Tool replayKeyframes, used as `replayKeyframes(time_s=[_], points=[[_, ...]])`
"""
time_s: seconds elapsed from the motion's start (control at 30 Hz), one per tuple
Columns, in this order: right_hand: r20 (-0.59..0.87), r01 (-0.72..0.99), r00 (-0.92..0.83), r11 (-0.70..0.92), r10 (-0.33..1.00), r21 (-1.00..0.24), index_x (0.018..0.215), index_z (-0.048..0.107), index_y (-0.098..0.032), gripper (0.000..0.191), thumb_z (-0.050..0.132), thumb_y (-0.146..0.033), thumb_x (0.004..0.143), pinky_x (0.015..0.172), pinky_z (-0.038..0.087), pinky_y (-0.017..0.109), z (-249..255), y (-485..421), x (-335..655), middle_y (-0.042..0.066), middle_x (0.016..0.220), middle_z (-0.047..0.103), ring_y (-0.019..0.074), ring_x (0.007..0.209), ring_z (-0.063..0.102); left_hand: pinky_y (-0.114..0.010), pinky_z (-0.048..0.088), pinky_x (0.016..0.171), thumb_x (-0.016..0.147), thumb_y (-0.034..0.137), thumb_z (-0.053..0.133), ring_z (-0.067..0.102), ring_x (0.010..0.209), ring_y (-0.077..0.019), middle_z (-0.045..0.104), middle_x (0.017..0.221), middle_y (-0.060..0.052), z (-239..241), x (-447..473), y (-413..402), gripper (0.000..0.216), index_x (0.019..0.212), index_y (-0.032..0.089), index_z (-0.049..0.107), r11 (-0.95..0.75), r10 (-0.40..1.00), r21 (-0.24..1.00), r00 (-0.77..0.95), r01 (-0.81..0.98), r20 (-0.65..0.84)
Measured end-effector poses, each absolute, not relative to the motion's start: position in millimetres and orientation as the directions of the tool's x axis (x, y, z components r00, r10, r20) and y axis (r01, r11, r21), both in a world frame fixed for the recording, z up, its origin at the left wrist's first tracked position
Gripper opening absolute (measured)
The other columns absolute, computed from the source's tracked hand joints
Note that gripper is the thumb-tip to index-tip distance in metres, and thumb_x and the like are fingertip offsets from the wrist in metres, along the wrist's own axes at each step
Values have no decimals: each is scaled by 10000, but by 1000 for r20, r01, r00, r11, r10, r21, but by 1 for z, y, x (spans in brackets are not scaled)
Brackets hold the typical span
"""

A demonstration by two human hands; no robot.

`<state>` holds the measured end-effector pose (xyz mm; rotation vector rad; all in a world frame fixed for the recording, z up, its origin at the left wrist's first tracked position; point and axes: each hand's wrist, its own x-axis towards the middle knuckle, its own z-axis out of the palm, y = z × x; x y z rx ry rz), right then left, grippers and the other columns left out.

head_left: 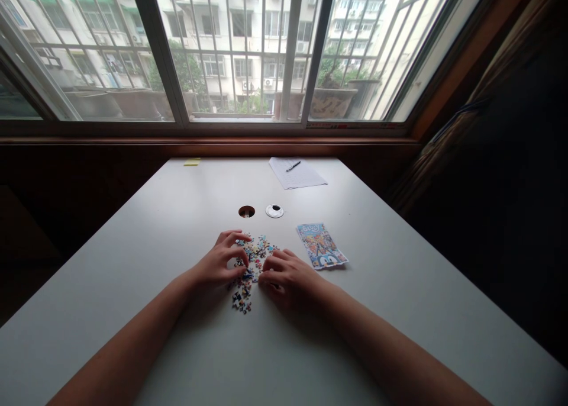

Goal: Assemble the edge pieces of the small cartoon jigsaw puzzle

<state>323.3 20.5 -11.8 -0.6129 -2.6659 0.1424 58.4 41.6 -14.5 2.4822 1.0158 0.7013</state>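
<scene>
We have the left hand's (222,261) fingers curled and spread over the left side of the puzzle pieces (257,249); can't tell if thumb and index pinch one. Right hand's (290,277) fingers are bent, tips low at the pile's right edge; can't tell if they grip anything. Pieces lie loose between our two sets of fingers, spilling far of them and near, with a small clump on the near side. Right of the pile: a colourful printed sheet (322,246), flat. Far of the pile: a round hole (247,212) and, to its right, a round cover (274,211). White bench (222,358); at its far edge, yellow notes (192,162) left, papers (302,178) with a pen (293,166) right. Beyond: barred window (175,98), buildings outside; curtain (470,113) right, room dark.
</scene>
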Motion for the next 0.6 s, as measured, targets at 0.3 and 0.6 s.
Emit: replayKeyframes(time_s=[0.3, 0.6], points=[[390, 458, -781, 872, 488, -173, 934, 664, -222, 98, 625, -170, 859, 769, 348, 336, -13, 24, 325, 57, 962, 619, 207, 899, 491, -520, 332, 1153, 841, 214, 692, 335, 1380, -317, 563, 1357, -42, -15, 57, 43, 40, 851, 248, 710, -671, 724, 519, 620, 530, 303], [376, 467, -789, 872, 485, -146, 1257, 634, -297, 317, 627, -341, 943, 854, 375, 372, -13, 20, 322, 72, 1086, 604, 226, 976, 481, -495, 360, 1140, 806, 143, 678, 364, 1362, -303, 582, 1324, -41, -15, 59, 41, 134, 877, 253, 708, -681, 719, 511, 615, 525, 325]])
